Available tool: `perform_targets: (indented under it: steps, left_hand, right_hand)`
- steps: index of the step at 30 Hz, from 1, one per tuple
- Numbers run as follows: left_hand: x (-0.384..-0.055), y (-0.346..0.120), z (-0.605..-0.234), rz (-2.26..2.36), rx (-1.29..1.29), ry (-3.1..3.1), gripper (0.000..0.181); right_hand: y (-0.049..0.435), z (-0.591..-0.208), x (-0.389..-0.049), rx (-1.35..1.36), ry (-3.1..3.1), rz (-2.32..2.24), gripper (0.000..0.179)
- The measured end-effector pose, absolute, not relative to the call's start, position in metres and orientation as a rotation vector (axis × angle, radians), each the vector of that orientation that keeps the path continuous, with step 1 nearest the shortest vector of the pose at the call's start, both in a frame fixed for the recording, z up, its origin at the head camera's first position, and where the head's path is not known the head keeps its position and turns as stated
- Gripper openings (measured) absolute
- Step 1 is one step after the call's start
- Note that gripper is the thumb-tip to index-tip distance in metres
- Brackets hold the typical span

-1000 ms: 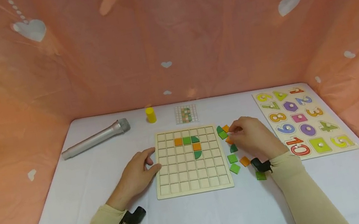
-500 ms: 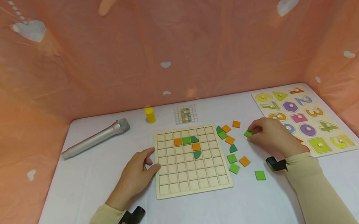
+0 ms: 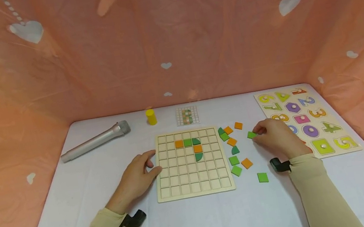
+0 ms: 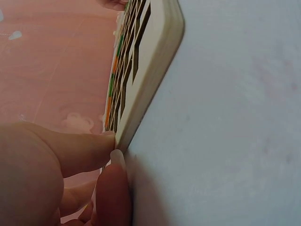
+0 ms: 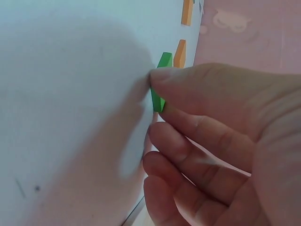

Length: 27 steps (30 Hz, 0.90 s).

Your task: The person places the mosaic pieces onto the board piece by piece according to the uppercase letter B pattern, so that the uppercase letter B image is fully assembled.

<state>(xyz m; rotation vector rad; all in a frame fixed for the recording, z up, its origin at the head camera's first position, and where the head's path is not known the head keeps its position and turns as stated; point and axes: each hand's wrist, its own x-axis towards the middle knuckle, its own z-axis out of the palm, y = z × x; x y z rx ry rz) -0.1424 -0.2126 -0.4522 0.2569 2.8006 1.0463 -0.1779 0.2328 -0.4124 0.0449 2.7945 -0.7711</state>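
A square wooden grid board [image 3: 196, 191] lies on the table, with several orange and green tiles set in its upper cells. My left hand [image 3: 135, 181] rests at the board's left side, thumb and index fingertips spread along its edge. In the left wrist view, the fingertips touch the wooden rim [image 4: 150, 89]. To the right, my right hand [image 3: 276, 138] pinches a green square tile [image 3: 251, 134] between thumb and index finger. The right wrist view shows this green tile [image 5: 164, 61] on edge, tilted, close over the white cloth, its middle partly hidden by the thumb.
Several loose tiles, such as an orange square [image 3: 246, 163] and a green square [image 3: 262, 177], lie right of the board. A pattern card [image 3: 186, 108], a yellow cylinder [image 3: 151, 117] and a silver microphone [image 3: 96, 141] are behind. A number puzzle board [image 3: 336, 147] sits partly behind the right hand.
My right hand has moved right, away from the loose tiles beside the board, with the green tile now showing in its fingers. My left hand has stayed at the board.
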Motion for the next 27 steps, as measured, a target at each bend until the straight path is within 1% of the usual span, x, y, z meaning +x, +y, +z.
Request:
perform_targets:
  steps: [9, 15, 22, 27]
  left_hand:
    - [-0.141, -0.216, -0.451, 1.039, 0.266, 2.816, 0.058]
    - [-0.142, -0.217, -0.452, 1.029, 0.264, 2.824, 0.059]
    - [-0.142, -0.214, -0.45, 1.05, 0.276, 2.824, 0.058]
    - [-0.142, -0.213, -0.452, 1.045, 0.274, 2.817, 0.058]
  right_hand:
    - [0.224, -0.412, -0.177, 0.017, 2.818, -0.758, 0.026]
    - [0.204, -0.408, -0.175, -0.05, 2.87, -0.742, 0.023]
    - [0.153, -0.407, -0.176, -0.306, 2.889, -0.721, 0.023]
    - [0.115, -0.411, -0.174, -0.524, 2.892, -0.724, 0.018]
